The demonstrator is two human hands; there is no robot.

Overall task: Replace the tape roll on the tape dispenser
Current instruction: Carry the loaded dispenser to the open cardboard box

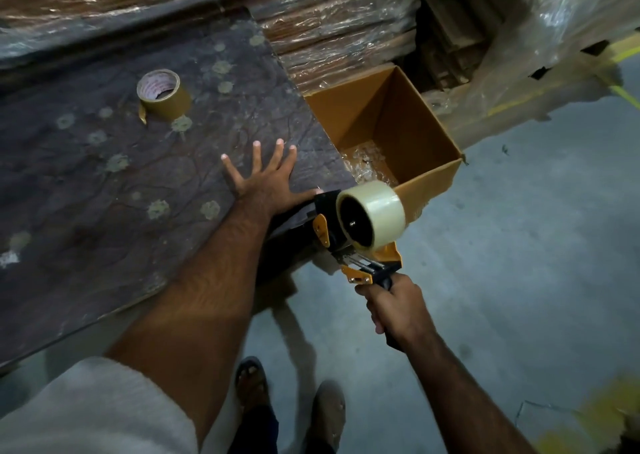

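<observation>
My right hand [398, 309] grips the black handle of an orange and black tape dispenser [360, 263], held in the air off the table's right corner. A clear tape roll [379, 212] sits on the dispenser's hub. My left hand [268, 181] lies flat with fingers spread on the dark flowered table cover [104, 183], its thumb close to the dispenser's front. A brown tape roll [164, 95] stands on the table at the far left, a loose end hanging at its left side.
An open cardboard box [391, 131] with crumpled clear plastic at its bottom stands just past the table's right edge. Stacks wrapped in plastic film [339, 30] rise behind. Grey concrete floor [519, 245] lies to the right, and my sandalled feet [287, 398] stand below.
</observation>
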